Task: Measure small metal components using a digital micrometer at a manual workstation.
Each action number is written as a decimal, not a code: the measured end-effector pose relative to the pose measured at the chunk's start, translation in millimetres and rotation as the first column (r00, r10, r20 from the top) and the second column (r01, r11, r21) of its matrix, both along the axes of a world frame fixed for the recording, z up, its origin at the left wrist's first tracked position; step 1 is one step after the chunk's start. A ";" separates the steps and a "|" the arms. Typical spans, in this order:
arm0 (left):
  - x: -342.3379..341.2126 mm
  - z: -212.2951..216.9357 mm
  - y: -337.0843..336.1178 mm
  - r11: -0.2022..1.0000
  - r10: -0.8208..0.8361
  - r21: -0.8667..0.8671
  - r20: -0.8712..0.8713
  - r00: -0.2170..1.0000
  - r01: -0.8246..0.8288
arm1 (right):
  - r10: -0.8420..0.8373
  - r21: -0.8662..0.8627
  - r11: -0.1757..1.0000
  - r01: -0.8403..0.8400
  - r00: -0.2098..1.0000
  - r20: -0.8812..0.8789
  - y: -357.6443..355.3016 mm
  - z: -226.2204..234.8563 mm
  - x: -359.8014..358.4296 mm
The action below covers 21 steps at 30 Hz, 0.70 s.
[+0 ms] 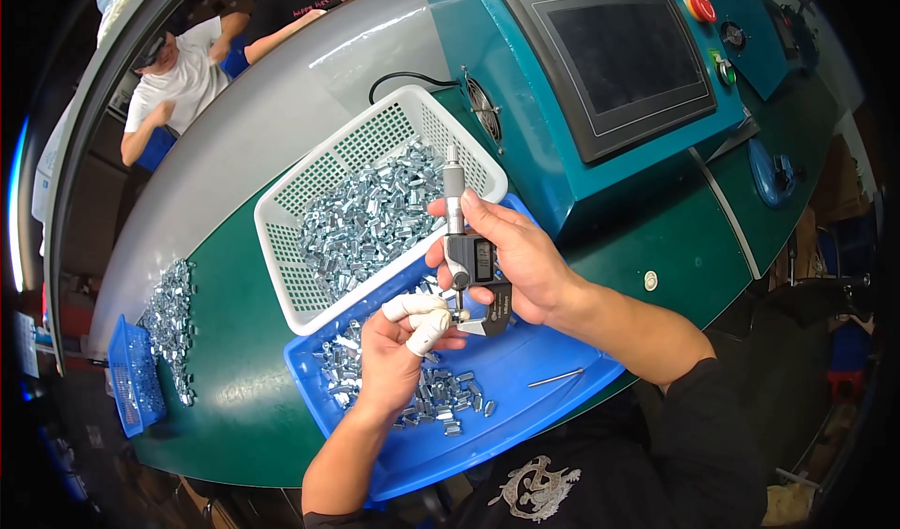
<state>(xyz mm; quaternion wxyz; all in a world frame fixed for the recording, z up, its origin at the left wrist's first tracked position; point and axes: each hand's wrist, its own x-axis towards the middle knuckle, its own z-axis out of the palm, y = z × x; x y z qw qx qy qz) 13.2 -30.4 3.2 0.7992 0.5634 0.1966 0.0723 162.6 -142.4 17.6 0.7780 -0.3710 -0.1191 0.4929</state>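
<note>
Centre of the frame: the right hand [525,262] is wrapped around a digital micrometer [466,262], thumb up on the barrel, display facing the camera. The left hand [398,351], fingertips in white cots, pinches a small metal part [458,315] right at the gauge's lower end. Whether the part is seated square between the measuring faces cannot be told; the fingers hide it.

Both hands hang over the blue tray [525,379], where more parts lie loose at lower centre with a thin pin [555,376] to their right. Just above, the white basket [309,201] holds a heap of the same parts.

The risks, as judged from here: the part is tiny and the cots are smooth, so a loosened pinch would likely drop it among the loose ones, lost to sorting. A tilted part would probably give a false reading. The basket's corner rests over the tray's edge; a nudge from the right wrist might tip it. On the green worktop [244,379], far left, another pile [171,327] sits unfenced.
</note>
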 end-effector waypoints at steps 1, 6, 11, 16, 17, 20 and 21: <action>-1.3 2.0 -0.3 1.000 0.005 0.001 -0.001 1.000 -0.005 | 0.006 0.007 1.000 -0.006 1.000 -0.008 0.5 1.0 -0.8; -1.4 2.6 -1.2 0.999 0.006 0.042 0.013 1.000 -0.006 | -0.014 -0.069 0.998 0.016 1.000 0.026 1.7 3.7 -2.0; -2.5 3.1 -2.4 0.999 0.014 0.050 0.034 0.999 -0.016 | 0.007 -0.047 0.999 -0.004 0.999 0.053 1.2 2.4 -2.3; -2.7 4.7 -2.3 0.998 0.021 0.065 0.030 0.999 -0.023 | 0.004 -0.040 0.999 -0.002 0.999 0.043 1.5 2.8 -2.3; -2.7 4.8 -2.2 0.998 0.021 0.064 0.029 0.999 -0.023 | -0.003 -0.028 1.000 0.004 1.000 0.030 1.5 2.6 -2.4; -2.9 5.3 -2.4 0.998 0.026 0.061 0.026 0.999 -0.028 | -0.008 0.003 1.000 0.008 1.000 -0.006 1.1 1.4 -2.9; -2.9 5.3 -2.6 0.998 0.031 0.059 0.023 0.999 -0.032 | -0.007 0.003 1.000 0.007 1.000 -0.006 1.1 1.3 -2.9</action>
